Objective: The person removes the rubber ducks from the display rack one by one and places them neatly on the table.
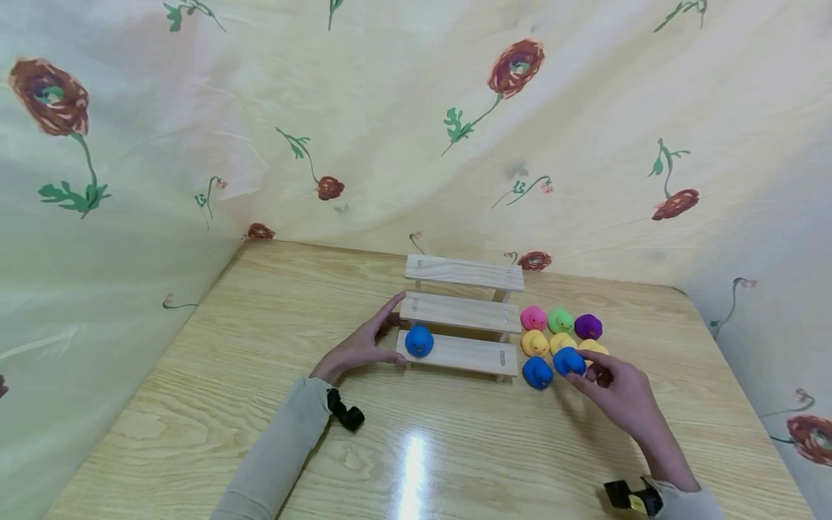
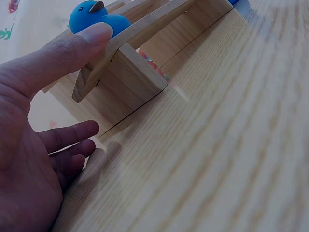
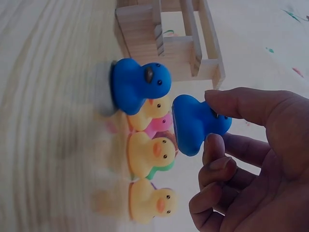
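My right hand (image 1: 620,393) pinches a blue rubber duck (image 3: 193,123) between thumb and fingers, raised over the table at the front of a group of ducks. A second blue duck (image 1: 537,373) stands on the table just left of it. At the left end of a three-step wooden rack (image 1: 464,354) is my left hand (image 1: 360,350), fingers spread. Its thumb (image 2: 72,55) lies at the lowest step's end, close to a blue duck (image 1: 419,341) on that step. The other fingers (image 2: 72,135) are loosely bent beside the rack's side.
Right of the rack stand a pink duck (image 1: 534,318), a green duck (image 1: 560,321), a purple duck (image 1: 588,326) and a row of yellow ducks (image 1: 535,343). Flower-patterned cloth (image 1: 390,108) hangs behind and beside the wooden table (image 1: 260,310).
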Demonstrator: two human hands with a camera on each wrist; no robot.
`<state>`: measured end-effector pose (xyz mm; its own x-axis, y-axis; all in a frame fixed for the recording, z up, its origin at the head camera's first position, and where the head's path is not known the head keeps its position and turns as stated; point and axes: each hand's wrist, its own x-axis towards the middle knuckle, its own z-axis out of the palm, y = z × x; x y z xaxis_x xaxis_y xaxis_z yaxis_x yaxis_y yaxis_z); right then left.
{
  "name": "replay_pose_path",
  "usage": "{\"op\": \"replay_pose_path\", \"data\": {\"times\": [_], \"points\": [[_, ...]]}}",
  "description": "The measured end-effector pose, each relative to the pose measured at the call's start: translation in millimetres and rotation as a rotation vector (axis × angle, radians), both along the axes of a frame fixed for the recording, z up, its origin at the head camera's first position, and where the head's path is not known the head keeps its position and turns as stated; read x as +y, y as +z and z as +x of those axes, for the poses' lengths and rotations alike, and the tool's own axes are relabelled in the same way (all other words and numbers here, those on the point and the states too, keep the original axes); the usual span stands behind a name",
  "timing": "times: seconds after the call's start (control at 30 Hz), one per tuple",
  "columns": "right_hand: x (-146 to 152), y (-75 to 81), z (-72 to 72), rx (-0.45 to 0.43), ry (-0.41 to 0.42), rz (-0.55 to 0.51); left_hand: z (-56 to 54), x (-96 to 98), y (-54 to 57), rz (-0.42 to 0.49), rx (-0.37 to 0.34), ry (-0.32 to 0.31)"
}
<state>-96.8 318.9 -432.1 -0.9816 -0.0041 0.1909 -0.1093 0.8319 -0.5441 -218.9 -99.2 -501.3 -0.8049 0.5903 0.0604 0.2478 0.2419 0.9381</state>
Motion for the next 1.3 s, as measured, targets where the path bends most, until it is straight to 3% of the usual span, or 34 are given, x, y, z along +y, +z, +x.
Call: {"op": "replay_pose_path", "data": {"times": [0.73, 1.3], "points": [[12, -12.2, -0.7, -0.195, -0.017, -0.011, -1.2, 0.6, 3.8, 0.000, -0.022, 0.002], [17, -24.7, -3.6, -0.208, -0.011, 0.001, -2.2, 0.5, 0.6, 0.009, -0.008, -0.008]]}}
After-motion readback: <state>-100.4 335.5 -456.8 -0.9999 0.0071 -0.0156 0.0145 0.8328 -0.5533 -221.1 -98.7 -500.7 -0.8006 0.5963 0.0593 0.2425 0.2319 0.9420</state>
